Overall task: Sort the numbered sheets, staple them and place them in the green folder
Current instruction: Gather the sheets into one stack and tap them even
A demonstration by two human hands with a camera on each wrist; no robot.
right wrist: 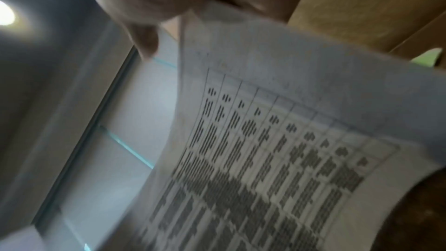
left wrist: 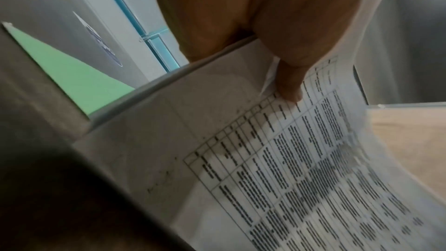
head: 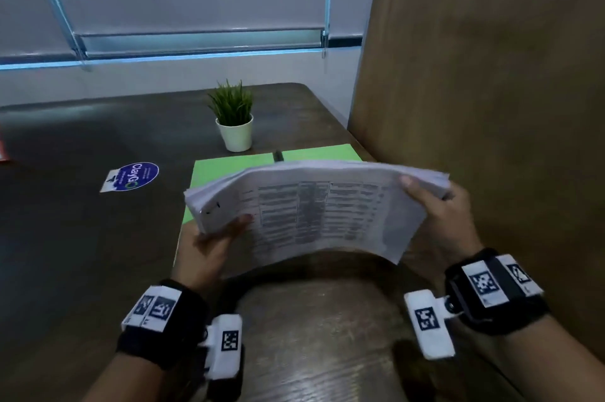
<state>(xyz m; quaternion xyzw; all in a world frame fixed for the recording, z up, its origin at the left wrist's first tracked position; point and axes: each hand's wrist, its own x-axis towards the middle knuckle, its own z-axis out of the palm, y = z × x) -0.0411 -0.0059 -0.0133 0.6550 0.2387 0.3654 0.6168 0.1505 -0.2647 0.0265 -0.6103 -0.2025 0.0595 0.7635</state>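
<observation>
One thick stack of white printed sheets (head: pixel 314 211) arches in the air between two hands — left hand (head: pixel 209 247) pinching its left edge, right hand (head: pixel 438 215) clamped on the right — above one open green paper folder (head: pixel 229 167) on the dark table (head: pixel 65 221).

A dark wood-grain table (head: pixel 82 238) carries a green folder (head: pixel 229 169) lying open and flat, a small potted plant (head: pixel 234 120) in a white pot just behind it, a dark object (head: pixel 278 156) on the folder's middle, and a blue round sticker (head: pixel 132 176) off to the left.
</observation>
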